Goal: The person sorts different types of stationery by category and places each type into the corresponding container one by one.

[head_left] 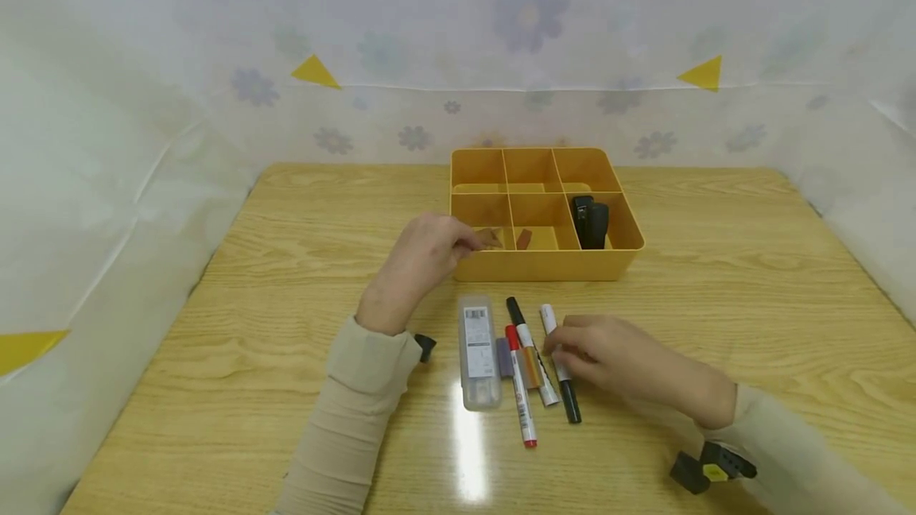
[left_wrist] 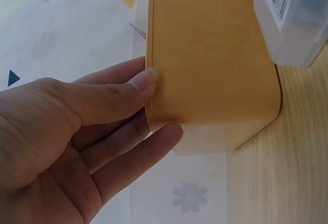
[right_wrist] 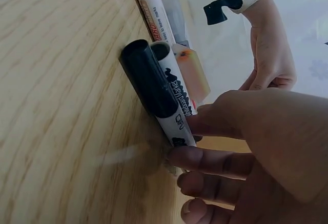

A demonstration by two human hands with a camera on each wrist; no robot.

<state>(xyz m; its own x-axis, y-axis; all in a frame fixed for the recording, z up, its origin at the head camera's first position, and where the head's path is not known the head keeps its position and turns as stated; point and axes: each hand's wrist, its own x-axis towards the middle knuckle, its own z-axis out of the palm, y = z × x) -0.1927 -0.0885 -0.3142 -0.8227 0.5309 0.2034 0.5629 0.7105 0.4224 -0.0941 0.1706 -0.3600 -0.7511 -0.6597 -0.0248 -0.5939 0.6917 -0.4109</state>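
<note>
My left hand [head_left: 429, 261] is at the near left corner of a yellow compartment organizer [head_left: 544, 266]. In the left wrist view the thumb lies on the outer wall and other fingers go behind the rim, gripping it. A small brownish pointed thing [head_left: 490, 237] is by the fingertips in the near left compartment; its kind is unclear. My right hand [head_left: 615, 352] pinches a white whiteboard marker with a black cap [right_wrist: 148, 80] between thumb and index finger, low over the table. Left of it lie another black-capped marker [head_left: 525, 335] and a red-capped marker [head_left: 520, 388].
A clear plastic case with a label [head_left: 479, 352] lies left of the markers. Purple [head_left: 504, 358] and orange [head_left: 530, 368] blocks sit among them. The organizer holds a black stapler [head_left: 590, 222] at near right and a reddish-brown piece [head_left: 525, 239] in the near middle compartment.
</note>
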